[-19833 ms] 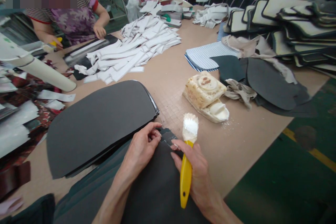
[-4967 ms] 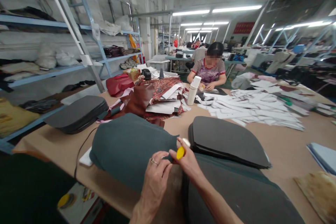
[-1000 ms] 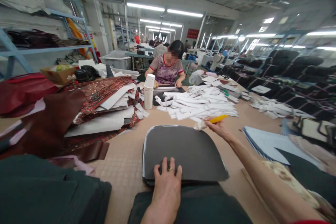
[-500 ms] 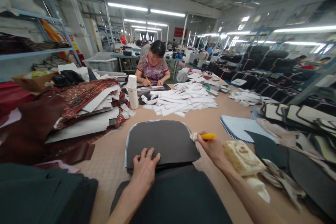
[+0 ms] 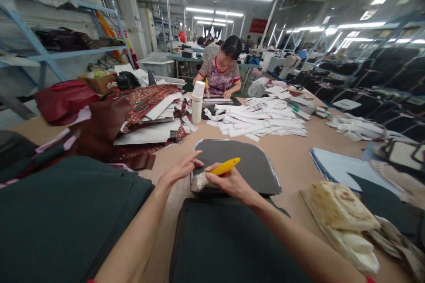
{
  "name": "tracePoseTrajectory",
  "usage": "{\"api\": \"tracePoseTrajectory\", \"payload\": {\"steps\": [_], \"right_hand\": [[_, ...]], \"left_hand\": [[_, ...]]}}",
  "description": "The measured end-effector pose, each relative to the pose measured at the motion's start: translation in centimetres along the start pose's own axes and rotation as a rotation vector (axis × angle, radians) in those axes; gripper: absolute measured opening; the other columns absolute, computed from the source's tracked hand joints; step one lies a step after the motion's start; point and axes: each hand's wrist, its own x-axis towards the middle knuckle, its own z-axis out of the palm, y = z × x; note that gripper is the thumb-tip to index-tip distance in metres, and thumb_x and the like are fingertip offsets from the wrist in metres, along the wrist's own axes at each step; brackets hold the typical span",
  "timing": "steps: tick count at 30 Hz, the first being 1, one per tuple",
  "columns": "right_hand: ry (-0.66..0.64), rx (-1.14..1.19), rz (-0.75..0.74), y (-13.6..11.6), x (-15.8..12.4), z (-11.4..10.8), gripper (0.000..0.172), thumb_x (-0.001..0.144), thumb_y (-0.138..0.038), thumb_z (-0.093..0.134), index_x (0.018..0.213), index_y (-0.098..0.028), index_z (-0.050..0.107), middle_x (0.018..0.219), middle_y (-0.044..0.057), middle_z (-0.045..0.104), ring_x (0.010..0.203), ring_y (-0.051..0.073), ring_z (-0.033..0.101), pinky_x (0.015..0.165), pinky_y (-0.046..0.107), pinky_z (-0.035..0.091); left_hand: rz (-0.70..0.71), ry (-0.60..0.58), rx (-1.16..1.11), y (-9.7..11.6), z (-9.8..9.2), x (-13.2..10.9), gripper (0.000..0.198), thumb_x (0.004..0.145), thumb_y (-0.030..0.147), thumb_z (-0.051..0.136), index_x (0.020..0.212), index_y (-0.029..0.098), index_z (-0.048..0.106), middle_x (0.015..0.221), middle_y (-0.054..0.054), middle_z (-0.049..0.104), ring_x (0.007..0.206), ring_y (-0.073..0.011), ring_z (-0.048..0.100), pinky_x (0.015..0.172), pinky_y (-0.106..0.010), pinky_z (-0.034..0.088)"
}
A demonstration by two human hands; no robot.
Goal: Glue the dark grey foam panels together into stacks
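My right hand (image 5: 229,182) grips a yellow-handled glue brush (image 5: 217,170), its white bristles pressed on the near left corner of a dark grey panel stack (image 5: 247,167). My left hand (image 5: 181,169) rests beside that corner with fingers stretched out, touching the panel's left edge. A second dark grey panel (image 5: 222,243) lies close below my arms. Another stack of dark green-grey pieces (image 5: 63,216) sits at the near left.
A glue-crusted pot (image 5: 341,212) stands at the near right. Red patterned leather and white sheets (image 5: 139,115) pile up at the left, white strips (image 5: 262,119) in the middle. A person (image 5: 221,75) works at the table's far end. A white tube (image 5: 197,102) stands upright.
My right hand has brought the brush from the panel's right edge across to its near left corner. My left hand slid off the panel's front to its left edge. The view shifted.
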Motion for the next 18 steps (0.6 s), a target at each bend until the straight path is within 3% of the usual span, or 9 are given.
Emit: {"api": "tracePoseTrajectory", "payload": {"steps": [2, 4, 6, 8, 10, 12, 15, 18], "right_hand": [[-0.057, -0.019, -0.027, 1.1, 0.8, 0.9, 0.020, 0.072, -0.036, 0.061, 0.079, -0.017, 0.060, 0.070, -0.002, 0.057, 0.063, 0.011, 0.052, 0.064, 0.024, 0.043], [-0.047, -0.098, -0.006, 2.2, 0.0, -0.8, 0.018, 0.073, -0.035, 0.060, 0.076, -0.018, 0.060, 0.070, -0.001, 0.058, 0.065, 0.012, 0.053, 0.064, 0.025, 0.044], [0.011, -0.205, 0.047, 3.1, -2.1, -4.8, 0.020, 0.074, -0.037, 0.058, 0.075, -0.018, 0.060, 0.069, 0.000, 0.059, 0.065, 0.014, 0.054, 0.064, 0.026, 0.044], [0.158, -0.330, 0.117, 3.7, -5.1, -10.0, 0.025, 0.073, -0.043, 0.057, 0.074, -0.018, 0.060, 0.067, 0.001, 0.060, 0.064, 0.016, 0.055, 0.062, 0.029, 0.045], [0.285, -0.439, 0.176, 4.0, -8.3, -15.0, 0.031, 0.069, -0.050, 0.059, 0.069, -0.019, 0.059, 0.063, 0.003, 0.061, 0.062, 0.019, 0.057, 0.061, 0.031, 0.047], [0.374, -0.562, 0.188, 3.8, -11.0, -18.5, 0.033, 0.068, -0.052, 0.059, 0.065, -0.020, 0.059, 0.060, 0.003, 0.061, 0.059, 0.020, 0.057, 0.059, 0.032, 0.046], [0.604, -0.670, 0.176, 2.9, -13.4, -20.3, 0.031, 0.068, -0.052, 0.058, 0.066, -0.021, 0.062, 0.060, 0.003, 0.062, 0.060, 0.021, 0.058, 0.061, 0.032, 0.046], [0.809, -0.597, 0.133, 1.6, -14.3, -19.4, 0.034, 0.068, -0.051, 0.059, 0.078, -0.020, 0.066, 0.063, 0.003, 0.063, 0.062, 0.020, 0.059, 0.060, 0.031, 0.047]], "left_hand": [[-0.004, -0.015, 0.016, 0.1, 0.4, 0.0, 0.062, 0.071, 0.007, 0.032, 0.133, 0.013, 0.036, 0.105, -0.008, 0.067, 0.097, -0.0138, 0.060, 0.090, -0.030, 0.045], [-0.019, -0.021, 0.056, 0.3, 0.7, 0.0, 0.063, 0.070, 0.006, 0.033, 0.132, 0.013, 0.037, 0.105, -0.006, 0.066, 0.097, -0.0133, 0.059, 0.092, -0.028, 0.043], [-0.045, -0.015, 0.110, 0.7, 0.7, -0.2, 0.062, 0.070, 0.003, 0.031, 0.131, 0.013, 0.038, 0.105, -0.006, 0.066, 0.096, -0.0132, 0.059, 0.092, -0.028, 0.042], [-0.071, -0.010, 0.176, 1.5, 0.8, -0.3, 0.062, 0.070, 0.000, 0.030, 0.130, 0.013, 0.040, 0.104, -0.006, 0.065, 0.097, -0.0136, 0.059, 0.093, -0.029, 0.041], [-0.083, -0.014, 0.250, 3.1, 1.3, -0.4, 0.060, 0.070, -0.001, 0.031, 0.127, 0.014, 0.042, 0.104, -0.007, 0.064, 0.099, -0.0153, 0.057, 0.093, -0.032, 0.040], [-0.061, -0.026, 0.325, 5.6, 2.9, -0.2, 0.054, 0.073, 0.001, 0.036, 0.123, 0.017, 0.045, 0.110, -0.008, 0.061, 0.106, -0.0192, 0.053, 0.096, -0.037, 0.038], [0.026, -0.067, 0.409, 9.8, 6.9, 0.8, 0.043, 0.075, 0.016, 0.053, 0.118, 0.020, 0.049, 0.122, -0.010, 0.052, 0.118, -0.0263, 0.042, 0.099, -0.045, 0.031], [0.066, -0.114, 0.446, 12.2, 10.3, 2.0, 0.046, 0.068, 0.023, 0.067, 0.112, 0.020, 0.052, 0.120, -0.010, 0.051, 0.115, -0.0298, 0.042, 0.096, -0.047, 0.033]]}}
